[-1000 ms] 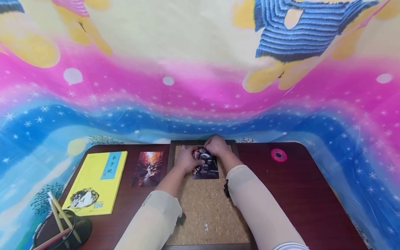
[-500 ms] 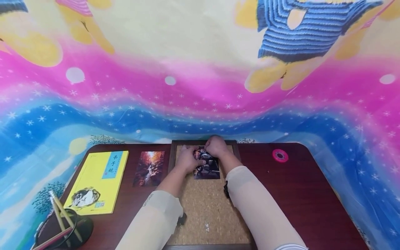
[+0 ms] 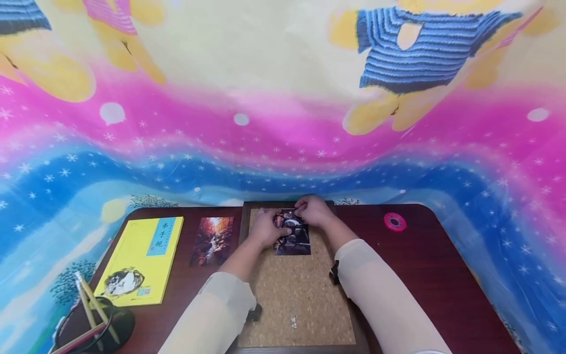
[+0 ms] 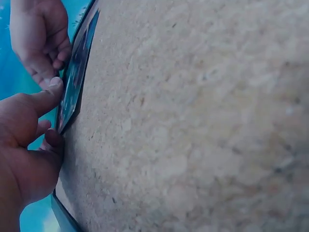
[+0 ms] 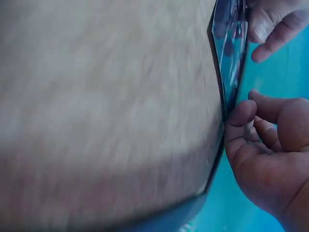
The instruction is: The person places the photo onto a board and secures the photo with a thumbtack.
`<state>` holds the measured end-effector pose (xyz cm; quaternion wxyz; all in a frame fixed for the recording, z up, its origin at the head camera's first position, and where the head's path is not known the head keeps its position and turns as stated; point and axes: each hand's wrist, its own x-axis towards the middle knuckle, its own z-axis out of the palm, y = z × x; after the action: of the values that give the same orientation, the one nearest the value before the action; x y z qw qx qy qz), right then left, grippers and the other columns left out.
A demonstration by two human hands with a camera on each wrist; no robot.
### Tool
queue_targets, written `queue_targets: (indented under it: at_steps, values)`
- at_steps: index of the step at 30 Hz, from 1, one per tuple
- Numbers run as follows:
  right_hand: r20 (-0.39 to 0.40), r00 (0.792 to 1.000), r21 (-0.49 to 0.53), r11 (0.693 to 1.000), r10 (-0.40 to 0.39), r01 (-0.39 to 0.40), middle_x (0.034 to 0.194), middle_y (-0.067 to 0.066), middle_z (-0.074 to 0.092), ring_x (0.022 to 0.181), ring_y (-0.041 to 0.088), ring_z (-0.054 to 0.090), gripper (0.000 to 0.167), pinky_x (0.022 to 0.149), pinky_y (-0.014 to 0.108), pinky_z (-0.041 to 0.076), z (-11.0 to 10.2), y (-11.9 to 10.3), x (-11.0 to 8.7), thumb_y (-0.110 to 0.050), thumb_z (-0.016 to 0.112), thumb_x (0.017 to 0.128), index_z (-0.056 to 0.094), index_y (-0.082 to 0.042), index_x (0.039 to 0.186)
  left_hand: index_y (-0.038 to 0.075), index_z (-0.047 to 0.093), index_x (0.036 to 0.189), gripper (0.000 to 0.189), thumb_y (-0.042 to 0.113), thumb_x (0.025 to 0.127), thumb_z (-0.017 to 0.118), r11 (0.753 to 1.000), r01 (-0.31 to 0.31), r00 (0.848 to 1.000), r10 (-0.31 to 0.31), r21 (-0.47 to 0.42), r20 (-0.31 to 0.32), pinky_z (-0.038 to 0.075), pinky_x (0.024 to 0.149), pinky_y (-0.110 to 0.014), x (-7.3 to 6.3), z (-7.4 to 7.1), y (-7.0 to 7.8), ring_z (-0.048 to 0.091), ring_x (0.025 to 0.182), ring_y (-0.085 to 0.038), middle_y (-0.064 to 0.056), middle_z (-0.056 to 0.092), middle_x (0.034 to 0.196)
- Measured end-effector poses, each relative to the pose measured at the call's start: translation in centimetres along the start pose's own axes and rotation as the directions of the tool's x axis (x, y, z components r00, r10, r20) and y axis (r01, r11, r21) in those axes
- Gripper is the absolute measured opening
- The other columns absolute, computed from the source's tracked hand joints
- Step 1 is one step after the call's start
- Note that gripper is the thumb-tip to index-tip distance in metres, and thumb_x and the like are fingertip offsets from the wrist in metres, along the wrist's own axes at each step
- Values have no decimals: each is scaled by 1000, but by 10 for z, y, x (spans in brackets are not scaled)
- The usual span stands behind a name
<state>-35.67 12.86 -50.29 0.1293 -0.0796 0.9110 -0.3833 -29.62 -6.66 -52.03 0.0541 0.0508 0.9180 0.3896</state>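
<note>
A dark photo print point(image 3: 294, 242) showing a car interior lies on the upper part of a framed cork board point(image 3: 305, 290). My left hand point(image 3: 266, 228) holds the print down, its thumb on the picture and its fingers along the left edge. Bent fingers of my right hand point(image 3: 316, 210) are at the print's top right corner, thumb and forefinger tips close together. In the right wrist view the right hand point(image 5: 268, 140) shows these fingertips beside the corner; I cannot tell whether something small is between them. Small clear pieces point(image 3: 294, 322) lie low on the board.
Left of the board lies an autumn stream photo point(image 3: 213, 241), then a yellow book point(image 3: 137, 260). A dark pencil cup point(image 3: 119, 324) with pencils stands at the front left. To the right lies a pink ring-shaped roll point(image 3: 395, 221). A patterned cloth point(image 3: 283, 147) hangs behind the table.
My right hand has turned from a tight fist at the print's top right corner to looser fingers there, its forearm shifting right. The left hand stays on the print.
</note>
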Motion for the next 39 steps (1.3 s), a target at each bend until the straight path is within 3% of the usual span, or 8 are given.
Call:
queue_targets:
  at_steps: [5,12,19,26,39]
  values:
    - [-18,999,-32,998,-47,46,96,5,68,83,19,63,19,70,32,54,-14,4,-14,-14,70,96,71,-7,113,7,55,149,73,27,85,87,998,-24,1000,23,-53,-13,43,110,-52,-9,-8,-3,50,134,-40,-25,47,148]
    - [-20,998,33,998,-62,62,99,9,67,85,22,63,20,68,33,55,-27,17,-31,-8,66,94,69,-4,113,4,59,144,69,23,84,87,997,-60,996,57,-54,-64,44,109,-51,-20,-22,-9,53,130,-40,-23,54,142]
    - [-40,995,22,996,-90,91,102,9,67,91,24,63,23,73,35,55,-34,23,-45,-11,70,92,69,-3,115,7,61,143,66,21,83,87,997,-48,995,43,-54,-92,49,98,-50,-31,-35,-19,57,115,-36,-20,53,134]
    - [-92,983,-72,986,-157,151,96,6,68,87,20,63,23,77,35,53,-41,29,-61,-12,72,92,71,-1,112,8,62,141,64,22,84,88,998,-45,992,39,-50,-116,51,91,-50,-43,-47,-30,60,103,-31,-18,60,123]
    - [-142,976,-137,980,-162,143,93,2,68,84,18,62,16,75,37,51,-62,52,-98,-14,73,95,72,-7,110,5,66,133,54,24,86,86,1000,-6,991,3,-22,-133,52,90,-50,-67,-71,-49,61,102,-30,-13,65,117]
